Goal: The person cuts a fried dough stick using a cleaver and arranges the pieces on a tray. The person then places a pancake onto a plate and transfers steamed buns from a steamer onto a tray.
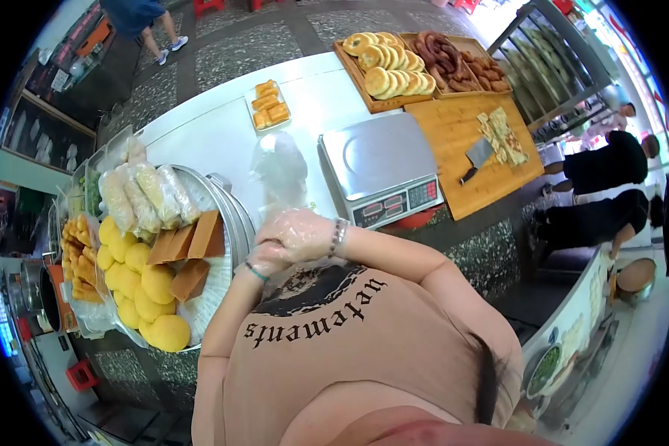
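Observation:
My right hand (302, 227) has a thin clear plastic glove over it and a beaded bracelet at the wrist. Its fingers are curled in against my left hand (266, 254), which is closed just below it, with a green band on the wrist. Between the two, what they grip is hidden. Just beyond them a crumpled clear plastic bag (279, 167) lies on the white table (201, 111). To the left stands a round metal tray (227, 279) holding yellow buns (163, 332), brown cake slices (207, 235) and plastic-wrapped rolls (152, 195).
A digital scale (380, 160) is right of the bag. Behind it are trays of flat round breads (398, 83) and brown twisted pastries (440, 58). A cleaver (477, 157) lies on a wooden board (453, 149) by cut flatbread (503, 137). A small plate of golden pieces (271, 111) sits farther back. Several people stand around.

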Demonstrator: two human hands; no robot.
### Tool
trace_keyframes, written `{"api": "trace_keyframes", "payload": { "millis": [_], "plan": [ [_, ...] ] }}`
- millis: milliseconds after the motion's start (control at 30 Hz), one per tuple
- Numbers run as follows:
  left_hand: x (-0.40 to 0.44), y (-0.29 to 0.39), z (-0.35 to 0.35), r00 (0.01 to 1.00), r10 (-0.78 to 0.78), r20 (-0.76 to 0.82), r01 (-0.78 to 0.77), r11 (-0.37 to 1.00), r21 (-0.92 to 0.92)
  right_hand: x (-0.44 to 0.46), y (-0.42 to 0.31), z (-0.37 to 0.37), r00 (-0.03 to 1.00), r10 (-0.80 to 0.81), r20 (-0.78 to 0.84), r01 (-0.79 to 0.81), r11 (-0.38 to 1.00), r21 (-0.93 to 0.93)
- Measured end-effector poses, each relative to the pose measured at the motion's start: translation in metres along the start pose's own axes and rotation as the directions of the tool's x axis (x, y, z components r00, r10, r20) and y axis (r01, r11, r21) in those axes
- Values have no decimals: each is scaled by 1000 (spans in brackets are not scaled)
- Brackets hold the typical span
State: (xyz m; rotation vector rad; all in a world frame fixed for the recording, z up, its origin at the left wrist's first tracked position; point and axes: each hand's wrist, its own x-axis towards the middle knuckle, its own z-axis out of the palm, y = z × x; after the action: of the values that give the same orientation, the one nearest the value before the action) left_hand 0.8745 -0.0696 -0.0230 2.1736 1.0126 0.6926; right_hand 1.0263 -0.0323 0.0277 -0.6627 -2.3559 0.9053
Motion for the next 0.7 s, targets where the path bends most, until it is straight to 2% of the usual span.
{"api": "trace_keyframes", "payload": {
  "millis": [33,67,133,167,233,267,333,367,400,433,467,500,533,567,600,633,667,700],
  "plan": [
    [0,0,3,999,10,50,-13,998,55,1,1,4,965,148,214,-159,987,35],
    [3,4,2,995,7,101,-17,995,98,4,1,5,966,150,212,-161,986,35],
    [14,12,3,976,-47,212,24,994,111,12,1,4,850,195,490,-211,977,-24],
    [21,17,3,959,-84,271,55,992,111,14,3,3,851,197,488,-213,977,-24],
    [29,29,3,909,-147,391,107,987,122,18,6,0,768,200,608,-284,958,44],
    [31,32,2,882,-176,438,136,983,122,18,4,-4,769,202,606,-286,957,44],
    [34,38,3,833,-211,512,170,977,127,15,-2,-14,755,305,581,-457,880,131],
    [36,41,3,823,-209,528,173,978,118,15,4,-15,755,311,578,-460,879,128],
    [37,41,1,824,-203,529,167,979,115,13,16,-14,804,228,549,-423,869,258],
    [36,41,-4,884,-110,455,64,991,115,11,26,-12,849,147,508,-376,844,384],
    [36,41,-10,927,-11,375,-38,992,124,8,37,-7,849,153,506,-378,845,378],
    [37,46,-20,958,51,282,-82,992,97,7,46,-2,907,176,382,-342,838,426],
    [31,36,-23,958,58,281,-88,992,95,5,55,2,948,199,250,-298,832,468],
    [22,22,-24,999,11,50,-9,999,-42,-2,52,6,844,445,300,-449,278,849],
    [19,17,-25,982,-72,-173,38,980,-194,-4,50,10,843,449,297,-449,282,848],
    [21,12,-22,982,-66,-174,31,980,-197,-5,48,13,852,524,-23,-247,440,864],
    [27,10,-21,915,-103,-391,1,967,-253,-4,48,13,778,527,-342,-58,602,796],
    [33,9,-22,798,-149,-584,-42,953,-301,-5,49,9,816,441,-374,-32,679,733]
  ]
}}
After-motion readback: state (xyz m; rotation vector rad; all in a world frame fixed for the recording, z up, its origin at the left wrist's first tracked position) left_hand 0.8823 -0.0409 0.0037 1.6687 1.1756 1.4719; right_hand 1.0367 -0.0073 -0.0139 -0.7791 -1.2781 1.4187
